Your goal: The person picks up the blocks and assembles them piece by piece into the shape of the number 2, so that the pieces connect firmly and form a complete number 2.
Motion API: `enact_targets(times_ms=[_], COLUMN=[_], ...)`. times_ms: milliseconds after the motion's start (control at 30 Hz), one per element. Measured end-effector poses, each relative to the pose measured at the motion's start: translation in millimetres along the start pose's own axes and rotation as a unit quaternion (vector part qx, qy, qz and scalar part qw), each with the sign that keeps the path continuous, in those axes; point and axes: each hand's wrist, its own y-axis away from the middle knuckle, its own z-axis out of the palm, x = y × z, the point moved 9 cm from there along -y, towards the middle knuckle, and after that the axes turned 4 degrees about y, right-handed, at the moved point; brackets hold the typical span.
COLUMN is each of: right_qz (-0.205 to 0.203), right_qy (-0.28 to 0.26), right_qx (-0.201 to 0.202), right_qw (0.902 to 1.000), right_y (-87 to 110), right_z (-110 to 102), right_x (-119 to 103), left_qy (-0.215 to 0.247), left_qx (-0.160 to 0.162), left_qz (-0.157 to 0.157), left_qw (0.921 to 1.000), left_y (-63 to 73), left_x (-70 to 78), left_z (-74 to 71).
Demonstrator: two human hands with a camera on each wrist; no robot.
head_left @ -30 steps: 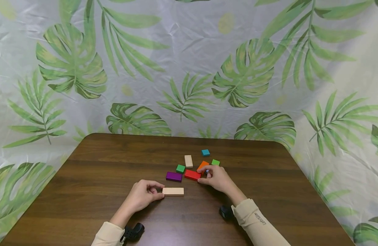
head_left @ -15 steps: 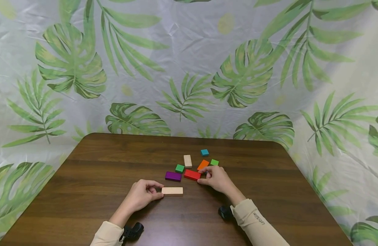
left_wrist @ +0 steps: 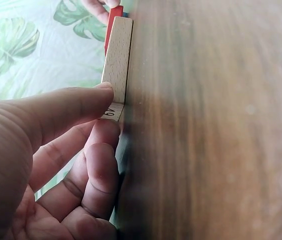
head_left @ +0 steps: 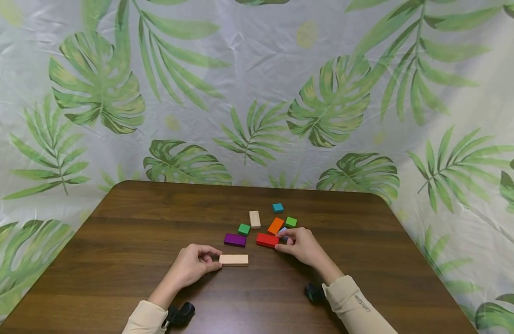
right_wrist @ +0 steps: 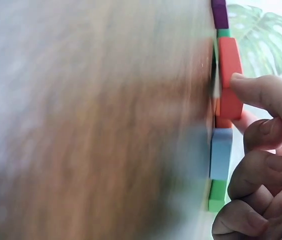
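In the head view my left hand [head_left: 195, 263] pinches the left end of a plain wooden block [head_left: 234, 260], low on the table. Its end bears printed digits, partly covered by my fingers in the left wrist view. My right hand [head_left: 302, 245] pinches the right end of a red block [head_left: 267, 240] between thumb and forefinger. In the right wrist view the red block [right_wrist: 230, 65] seems to stand slightly off the tabletop. A pale blue block [right_wrist: 221, 152] lies beside that hand, mostly hidden by the fingers in the head view.
Around the red block lie a purple block [head_left: 235, 240], a green block [head_left: 244, 229], a second plain block [head_left: 254, 219], an orange block [head_left: 276, 226], a light green block [head_left: 291, 221] and a teal block [head_left: 278, 208]. A leaf-print cloth [head_left: 257, 93] hangs behind the brown table [head_left: 127, 241].
My right hand has shifted a little to the right with the red block, opening a wider gap from the purple block. More of the pale blue block shows. My left hand stays put.
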Motion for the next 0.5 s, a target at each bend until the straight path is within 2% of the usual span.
enact_targets(times_ms=[500], right_qz=[-0.013], right_qy=[0.003], right_qx=[-0.033], right_qw=[0.9994], right_y=[16.8], right_z=[-9], right_x=[8], left_qy=[-0.004], left_qx=[0.002], left_qz=[0.002], left_qw=[1.0000], left_y=[-0.3], left_x=[0.2], left_z=[-0.3])
